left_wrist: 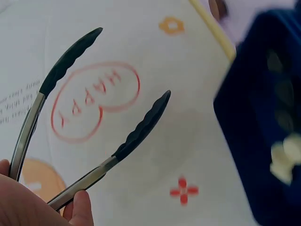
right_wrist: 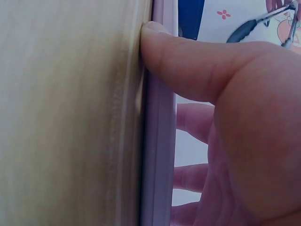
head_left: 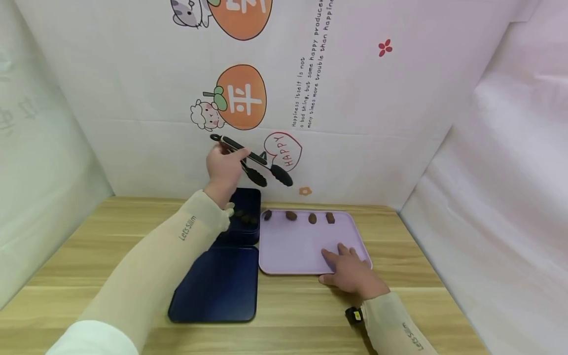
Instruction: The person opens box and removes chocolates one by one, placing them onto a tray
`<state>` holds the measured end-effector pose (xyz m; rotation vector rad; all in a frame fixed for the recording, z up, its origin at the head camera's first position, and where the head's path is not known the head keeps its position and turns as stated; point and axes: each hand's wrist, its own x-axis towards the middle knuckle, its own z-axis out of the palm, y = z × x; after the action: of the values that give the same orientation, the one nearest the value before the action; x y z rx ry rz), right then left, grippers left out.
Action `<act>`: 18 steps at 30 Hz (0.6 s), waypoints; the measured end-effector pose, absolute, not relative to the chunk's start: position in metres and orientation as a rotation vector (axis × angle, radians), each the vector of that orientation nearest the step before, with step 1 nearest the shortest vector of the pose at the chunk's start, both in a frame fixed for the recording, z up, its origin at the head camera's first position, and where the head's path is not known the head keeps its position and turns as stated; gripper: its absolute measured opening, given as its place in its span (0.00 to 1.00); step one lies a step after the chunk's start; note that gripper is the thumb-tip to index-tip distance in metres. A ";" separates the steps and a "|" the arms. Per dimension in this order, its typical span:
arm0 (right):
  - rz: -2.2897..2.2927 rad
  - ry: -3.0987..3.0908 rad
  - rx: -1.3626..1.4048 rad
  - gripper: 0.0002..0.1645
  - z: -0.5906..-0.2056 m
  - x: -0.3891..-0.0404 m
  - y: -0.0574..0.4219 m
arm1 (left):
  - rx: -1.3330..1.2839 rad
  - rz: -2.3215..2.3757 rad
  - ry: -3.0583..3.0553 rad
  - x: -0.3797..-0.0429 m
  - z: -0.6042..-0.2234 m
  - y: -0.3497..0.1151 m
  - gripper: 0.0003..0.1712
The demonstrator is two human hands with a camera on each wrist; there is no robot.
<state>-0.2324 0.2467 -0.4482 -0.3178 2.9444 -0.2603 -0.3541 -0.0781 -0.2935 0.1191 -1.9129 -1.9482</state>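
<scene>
In the head view my left hand is raised above the dark blue box, gripping black-and-steel tongs. The left wrist view shows the tongs' arms spread apart, with nothing between their black scalloped tips. My right hand rests spread over the front right part of a lilac tray. In the right wrist view its thumb touches the tray's front rim. Along the tray's far side lie several small brown pieces in a spaced row.
A dark blue box holding several dark pieces stands left of the lilac tray, partly hidden by my left sleeve. In front of it lies a flat dark blue tray. A printed white cloth hangs behind the wooden table.
</scene>
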 end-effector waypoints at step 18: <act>-0.270 2.944 -0.317 0.46 -0.451 -0.233 0.249 | 0.097 -1.480 -2.240 -0.349 -0.302 -0.158 0.27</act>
<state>-0.2328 0.2490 -0.4515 -0.3166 2.9444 -0.2704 -0.3493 -0.1578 -0.3022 0.0975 -2.2400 -1.4800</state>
